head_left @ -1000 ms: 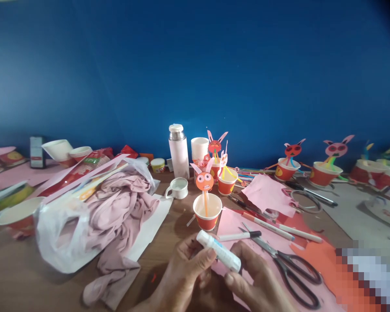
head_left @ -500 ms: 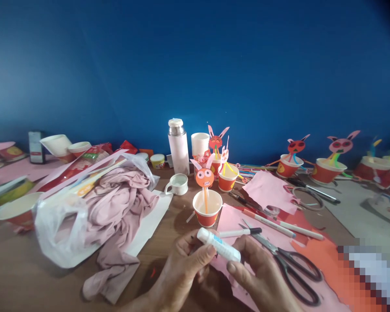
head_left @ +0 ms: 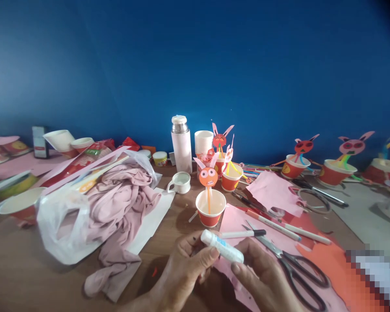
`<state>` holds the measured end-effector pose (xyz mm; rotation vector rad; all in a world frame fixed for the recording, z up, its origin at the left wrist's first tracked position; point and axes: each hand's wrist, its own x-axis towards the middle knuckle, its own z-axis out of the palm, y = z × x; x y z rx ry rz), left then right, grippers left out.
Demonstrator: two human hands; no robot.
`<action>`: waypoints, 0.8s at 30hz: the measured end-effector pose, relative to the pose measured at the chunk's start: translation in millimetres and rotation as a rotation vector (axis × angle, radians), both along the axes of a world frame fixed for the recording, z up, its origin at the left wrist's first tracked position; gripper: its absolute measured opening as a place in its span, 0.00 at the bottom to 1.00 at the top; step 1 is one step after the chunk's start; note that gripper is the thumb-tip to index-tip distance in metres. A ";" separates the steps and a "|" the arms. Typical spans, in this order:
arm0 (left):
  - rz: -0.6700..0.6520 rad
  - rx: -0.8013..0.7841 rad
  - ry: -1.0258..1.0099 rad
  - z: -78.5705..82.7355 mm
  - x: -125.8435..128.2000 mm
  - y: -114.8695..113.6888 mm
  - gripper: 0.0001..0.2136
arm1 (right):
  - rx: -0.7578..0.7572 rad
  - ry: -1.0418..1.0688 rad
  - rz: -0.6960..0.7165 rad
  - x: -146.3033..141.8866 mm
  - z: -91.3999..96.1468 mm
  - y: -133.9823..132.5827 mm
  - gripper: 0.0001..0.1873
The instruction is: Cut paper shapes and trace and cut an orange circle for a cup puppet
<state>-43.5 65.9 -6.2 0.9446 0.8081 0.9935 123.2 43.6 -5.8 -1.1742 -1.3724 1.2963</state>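
A white glue stick (head_left: 221, 246) lies slanted between both my hands at the bottom middle. My left hand (head_left: 185, 268) is closed round its capped upper end, thumb pressed on it. My right hand (head_left: 263, 277) pinches the lower end with curled fingers. Just beyond my hands stands a red paper cup (head_left: 210, 209) with an orange rabbit face (head_left: 208, 177) on a straw. Pink paper (head_left: 234, 221) lies under and beside my right hand.
Black-handled scissors (head_left: 299, 268) and pens (head_left: 279, 225) lie to the right. A pink cloth (head_left: 120, 203) and plastic bag (head_left: 61, 221) fill the left. A white flask (head_left: 181, 145), a small mug (head_left: 180, 182) and several decorated cups (head_left: 294, 167) stand along the blue wall.
My hands and the glue stick stay almost where they were, the stick tilting slightly flatter. The view has shifted a little left and down, so the table things appear further right.
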 end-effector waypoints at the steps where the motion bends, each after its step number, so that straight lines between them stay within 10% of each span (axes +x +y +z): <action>1: -0.006 -0.004 -0.008 -0.2 0.7 -0.1 0.18 | -0.005 0.015 -0.007 0.7 -1.0 0.1 0.21; 8: -0.046 0.041 0.004 -3.0 3.7 0.0 0.18 | -0.250 0.017 0.222 6.2 -1.5 -0.4 0.33; 17: -0.034 0.037 -0.016 -5.5 4.0 1.9 0.16 | 0.078 -0.265 -0.003 8.3 3.1 -0.6 0.21; 24: -0.058 0.044 -0.015 -4.0 4.0 0.8 0.18 | -0.268 -0.106 0.072 6.6 -4.8 -1.0 0.32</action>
